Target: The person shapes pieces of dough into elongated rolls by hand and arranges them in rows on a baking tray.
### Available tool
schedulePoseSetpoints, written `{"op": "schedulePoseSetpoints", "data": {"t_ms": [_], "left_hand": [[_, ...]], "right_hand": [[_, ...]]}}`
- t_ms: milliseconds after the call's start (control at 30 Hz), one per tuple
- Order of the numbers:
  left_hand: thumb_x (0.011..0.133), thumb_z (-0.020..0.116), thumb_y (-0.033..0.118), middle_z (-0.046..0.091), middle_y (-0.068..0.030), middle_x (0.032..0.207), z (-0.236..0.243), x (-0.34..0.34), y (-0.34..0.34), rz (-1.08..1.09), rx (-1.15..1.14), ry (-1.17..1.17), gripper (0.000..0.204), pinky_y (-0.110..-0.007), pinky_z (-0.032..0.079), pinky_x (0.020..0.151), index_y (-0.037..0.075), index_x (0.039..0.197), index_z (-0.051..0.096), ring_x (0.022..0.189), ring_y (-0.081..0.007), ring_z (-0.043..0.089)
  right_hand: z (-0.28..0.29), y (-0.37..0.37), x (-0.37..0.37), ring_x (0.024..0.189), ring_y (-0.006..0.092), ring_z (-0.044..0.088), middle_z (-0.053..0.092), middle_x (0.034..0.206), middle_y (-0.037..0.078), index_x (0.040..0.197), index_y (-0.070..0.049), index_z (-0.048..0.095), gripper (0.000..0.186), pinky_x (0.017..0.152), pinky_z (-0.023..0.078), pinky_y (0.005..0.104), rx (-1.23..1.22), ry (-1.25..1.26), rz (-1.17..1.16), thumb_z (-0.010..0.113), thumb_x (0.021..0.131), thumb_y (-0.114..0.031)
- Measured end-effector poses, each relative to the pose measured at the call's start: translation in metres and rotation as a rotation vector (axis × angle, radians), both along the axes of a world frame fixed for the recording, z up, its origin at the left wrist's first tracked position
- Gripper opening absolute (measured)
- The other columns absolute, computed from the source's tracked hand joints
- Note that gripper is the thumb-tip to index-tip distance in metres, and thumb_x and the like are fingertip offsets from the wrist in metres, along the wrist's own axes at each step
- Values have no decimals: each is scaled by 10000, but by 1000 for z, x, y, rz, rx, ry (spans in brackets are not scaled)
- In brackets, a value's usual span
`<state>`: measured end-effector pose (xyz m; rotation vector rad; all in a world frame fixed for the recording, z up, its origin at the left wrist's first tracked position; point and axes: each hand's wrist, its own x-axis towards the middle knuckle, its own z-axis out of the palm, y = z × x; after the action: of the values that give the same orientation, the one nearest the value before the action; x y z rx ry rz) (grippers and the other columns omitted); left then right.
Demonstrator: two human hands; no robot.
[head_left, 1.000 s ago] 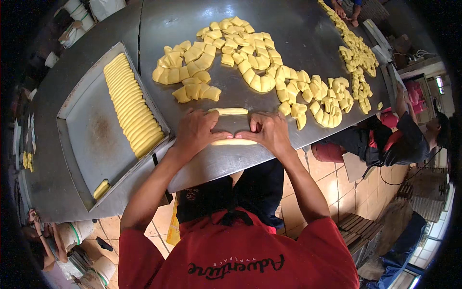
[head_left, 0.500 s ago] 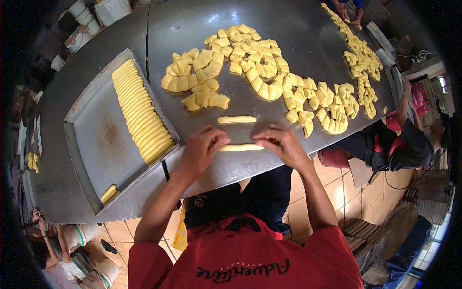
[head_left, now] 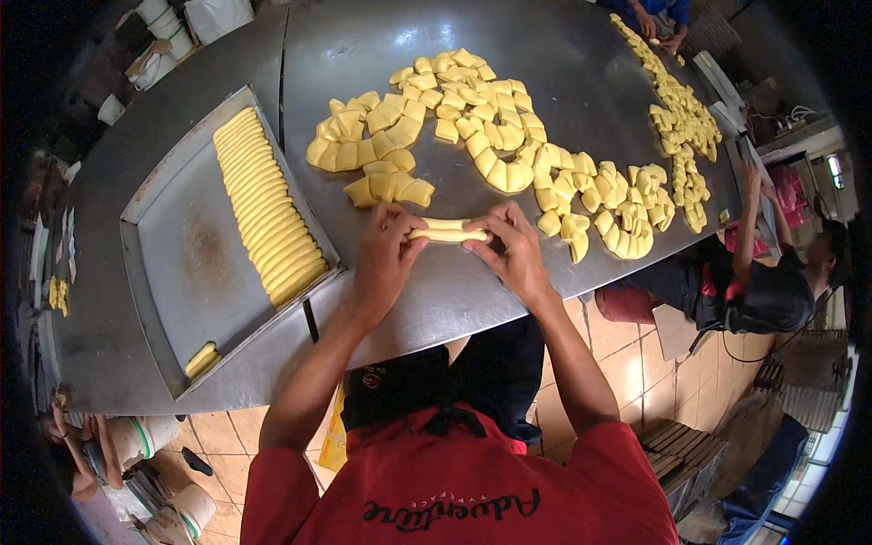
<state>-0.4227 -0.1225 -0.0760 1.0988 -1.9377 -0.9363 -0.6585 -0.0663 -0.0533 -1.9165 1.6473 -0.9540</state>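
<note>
The left of two head-worn fisheye cameras is looking steeply down and forward from above the person's red shirt (head_left: pixel 581 490). It is viewing the left hand (head_left: pixel 383 259) and right hand (head_left: pixel 516 254) from near, while the near edge of the steel table (head_left: pixel 436 295) is slanting across mid-view.

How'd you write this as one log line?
dough rolls: two, side by side; left fingers: on left ends; right fingers: on right ends; tray: partly filled

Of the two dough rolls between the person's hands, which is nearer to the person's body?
The lower roll in the picture, reaching between the left hand and right hand; the upper roll lies beyond it, nearer the cut dough pieces.
</note>
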Motion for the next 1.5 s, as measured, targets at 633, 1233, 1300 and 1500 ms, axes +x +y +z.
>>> {"op": "schedulePoseSetpoints", "data": {"t_ms": [633,1233,1300,1500], "left_hand": [[901,785,16,724,-154,1217,9,10,-9,-135,-22,-54,321,-439,572,945,19,1222,780,1052,-344,713],[978,563,-84,518,-267,1539,5,-7,7,28,-273,-37,549,-581,354,1248,-38,1517,467,1458,-455,494],[963,552,-119,519,-278,1532,1,-5,-3,88,-160,11,579,-554,386,1235,-39,1527,451,1444,-457,507],[929,567,-126,535,-268,1518,-3,-5,-15,161,-305,-130,621,-522,413,1214,-29,1535,470,1424,-451,521]], "right_hand": [[24,-3,-22,959,346,730,737,1152,155,1279,-79,782,418,851,597,444,57,109,148,823,869,-10],[2,-101,37,1057,405,667,688,1099,206,1281,7,716,354,958,539,461,-68,234,165,727,1021,-234],[-1,-94,56,1072,409,634,645,1063,197,1145,-2,661,295,949,514,488,-149,188,67,795,944,-172],[5,-81,56,871,405,671,667,909,200,1051,-12,558,347,805,521,504,-81,85,26,841,867,-93]]}}
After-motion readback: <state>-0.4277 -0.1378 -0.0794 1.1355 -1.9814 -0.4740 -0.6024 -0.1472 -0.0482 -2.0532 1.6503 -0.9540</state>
